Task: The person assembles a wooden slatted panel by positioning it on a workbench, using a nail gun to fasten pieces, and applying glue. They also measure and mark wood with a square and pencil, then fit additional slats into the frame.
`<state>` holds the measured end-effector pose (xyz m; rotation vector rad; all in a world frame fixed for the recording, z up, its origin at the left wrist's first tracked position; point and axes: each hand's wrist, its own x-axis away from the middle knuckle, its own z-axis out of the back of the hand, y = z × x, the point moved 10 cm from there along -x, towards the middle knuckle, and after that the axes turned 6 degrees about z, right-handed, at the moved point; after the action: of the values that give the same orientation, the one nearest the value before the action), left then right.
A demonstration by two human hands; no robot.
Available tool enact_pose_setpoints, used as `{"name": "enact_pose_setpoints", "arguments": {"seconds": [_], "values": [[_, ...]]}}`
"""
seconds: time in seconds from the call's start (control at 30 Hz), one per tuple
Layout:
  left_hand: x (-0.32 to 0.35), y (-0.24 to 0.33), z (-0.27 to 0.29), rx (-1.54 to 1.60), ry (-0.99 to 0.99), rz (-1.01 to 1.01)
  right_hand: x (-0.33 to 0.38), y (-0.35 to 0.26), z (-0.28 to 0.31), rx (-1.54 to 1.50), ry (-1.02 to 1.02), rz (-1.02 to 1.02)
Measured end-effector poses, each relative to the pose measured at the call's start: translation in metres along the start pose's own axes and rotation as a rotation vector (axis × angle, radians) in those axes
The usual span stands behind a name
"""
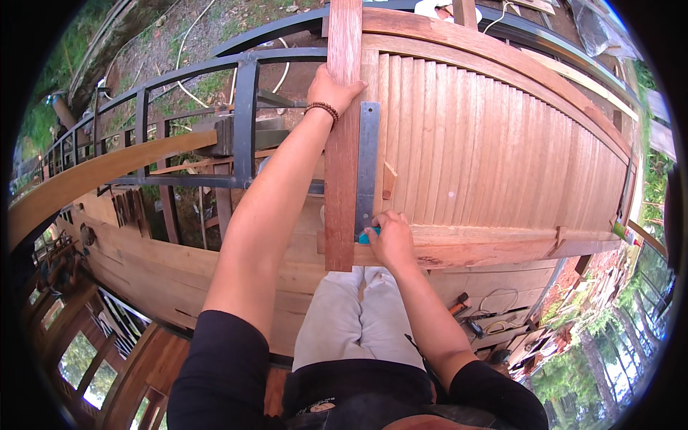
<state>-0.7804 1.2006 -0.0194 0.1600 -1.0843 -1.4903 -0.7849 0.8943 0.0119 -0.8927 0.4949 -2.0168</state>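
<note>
A long reddish wooden board (342, 165) lies lengthwise away from me, across the left end of a slatted wooden panel (466, 143). My left hand (335, 92) is closed around the board's far part, thumb on its right side. Along the board's right edge lies a flat grey metal ruler (368, 158). At the ruler's near end my right hand (391, 242) is closed on a small teal piece (370, 235), mostly covered by the fingers; whether it is joined to the ruler I cannot tell. A small wood offcut (389, 180) rests on the slats beside the ruler.
A dark metal frame (247, 122) stands left of the board, with a loose wooden strip (115, 168) nearby. The panel's near rail (487, 249) runs in front of me. An orange-and-black tool (459, 304) lies below it, right of my legs. A tube (625, 233) sits at the panel's right end.
</note>
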Motion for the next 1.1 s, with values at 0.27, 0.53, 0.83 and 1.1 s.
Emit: {"name": "enact_pose_setpoints", "arguments": {"seconds": [0.27,0.53,0.83,1.1], "values": [[0.0027,0.0070,-0.0001,-0.149,0.079,0.035,-0.0009,-0.0001,0.0016,-0.014,0.000,-0.010],[0.0044,0.0078,0.0002,-0.157,0.089,0.047,-0.0013,-0.0009,0.0001,-0.003,-0.021,-0.013],[0.0039,0.0072,0.0004,-0.157,0.105,0.038,-0.0012,-0.0008,-0.0002,0.000,-0.017,-0.003],[0.0041,0.0082,-0.0008,-0.165,0.086,0.040,-0.0009,-0.0012,0.0008,-0.014,-0.017,-0.014]]}}
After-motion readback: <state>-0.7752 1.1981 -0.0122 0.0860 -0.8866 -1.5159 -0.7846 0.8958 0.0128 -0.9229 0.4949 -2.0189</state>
